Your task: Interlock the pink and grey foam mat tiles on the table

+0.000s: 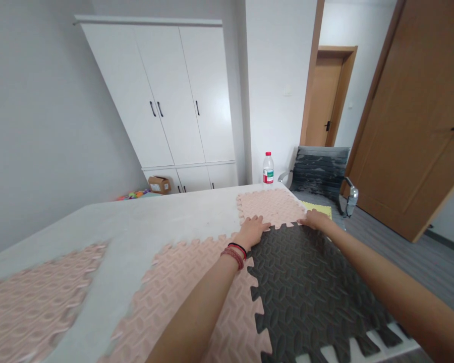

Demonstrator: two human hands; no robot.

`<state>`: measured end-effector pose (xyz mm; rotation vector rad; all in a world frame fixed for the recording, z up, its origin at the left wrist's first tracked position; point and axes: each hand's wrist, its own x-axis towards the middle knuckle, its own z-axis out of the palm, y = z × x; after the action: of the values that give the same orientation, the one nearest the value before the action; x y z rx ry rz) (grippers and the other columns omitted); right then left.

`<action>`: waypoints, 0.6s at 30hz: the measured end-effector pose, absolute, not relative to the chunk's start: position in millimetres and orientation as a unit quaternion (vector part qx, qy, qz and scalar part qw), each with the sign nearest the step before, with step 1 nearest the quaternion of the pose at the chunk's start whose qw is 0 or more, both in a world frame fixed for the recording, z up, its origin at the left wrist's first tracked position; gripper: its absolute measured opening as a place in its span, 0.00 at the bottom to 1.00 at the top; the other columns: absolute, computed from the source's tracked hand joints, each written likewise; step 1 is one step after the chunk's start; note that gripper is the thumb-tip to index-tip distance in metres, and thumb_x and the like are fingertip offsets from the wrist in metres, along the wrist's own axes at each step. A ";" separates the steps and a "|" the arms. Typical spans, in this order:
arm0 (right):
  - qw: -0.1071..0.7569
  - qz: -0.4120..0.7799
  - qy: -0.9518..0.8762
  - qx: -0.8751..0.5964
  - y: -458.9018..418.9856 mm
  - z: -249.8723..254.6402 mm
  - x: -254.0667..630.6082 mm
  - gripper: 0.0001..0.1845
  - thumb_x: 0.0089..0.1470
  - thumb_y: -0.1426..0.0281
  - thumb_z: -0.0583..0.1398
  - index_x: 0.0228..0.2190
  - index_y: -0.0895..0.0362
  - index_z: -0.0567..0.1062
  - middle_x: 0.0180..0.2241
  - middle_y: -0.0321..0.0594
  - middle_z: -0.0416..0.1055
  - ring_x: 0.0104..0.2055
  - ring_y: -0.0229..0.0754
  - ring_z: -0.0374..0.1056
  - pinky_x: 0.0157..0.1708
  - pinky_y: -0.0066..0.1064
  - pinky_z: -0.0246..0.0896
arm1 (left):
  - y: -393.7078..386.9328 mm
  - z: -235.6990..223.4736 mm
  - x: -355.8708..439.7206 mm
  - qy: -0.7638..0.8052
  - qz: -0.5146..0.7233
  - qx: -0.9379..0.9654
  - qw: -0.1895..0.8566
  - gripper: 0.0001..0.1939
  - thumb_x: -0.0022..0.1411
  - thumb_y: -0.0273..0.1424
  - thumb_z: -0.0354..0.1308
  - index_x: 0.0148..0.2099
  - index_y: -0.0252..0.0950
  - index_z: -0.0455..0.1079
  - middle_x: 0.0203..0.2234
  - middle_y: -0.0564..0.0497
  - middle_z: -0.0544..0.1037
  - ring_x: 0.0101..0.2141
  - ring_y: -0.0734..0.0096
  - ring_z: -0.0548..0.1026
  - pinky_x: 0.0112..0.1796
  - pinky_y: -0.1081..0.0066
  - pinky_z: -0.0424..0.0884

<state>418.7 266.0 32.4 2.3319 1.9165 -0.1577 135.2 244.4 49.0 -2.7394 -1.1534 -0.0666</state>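
Note:
A black foam mat [314, 287] with a raised tread pattern and toothed edges lies on the white table. Its far edge meets a smaller-looking pink foam mat [272, 205]. Along its left side runs a larger pink foam mat [189, 282]. My left hand [252, 232] rests flat with fingers spread where the black and pink mats meet; bracelets circle that wrist. At the far right corner of the black mat, my right hand [315, 220] has its thumb over the seam and its fingers curled at the edge, partly hidden.
Another pink mat [38, 297] lies apart at the left of the white table [136, 227]. A plastic bottle [268, 169] with a red cap stands at the far edge. Beyond are an office chair [320, 169], a cardboard box [159, 185] and a white cabinet [174, 91].

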 end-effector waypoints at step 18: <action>0.145 -0.084 0.571 0.803 280.9 52.7 379.4 0.53 0.38 0.37 0.59 0.52 0.69 0.70 0.51 0.63 0.66 0.53 0.63 0.63 0.46 0.50 0.64 | 250.0 56.1 175.5 -0.421 0.014 -0.907 0.031 0.21 0.61 0.29 0.45 0.53 0.50 0.68 0.44 0.44 0.72 0.46 0.57 0.71 0.40 0.62 0.69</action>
<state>379.4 280.9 52.7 2.3146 1.6466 -0.2421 175.5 250.0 56.1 -2.7931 -1.2954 0.0426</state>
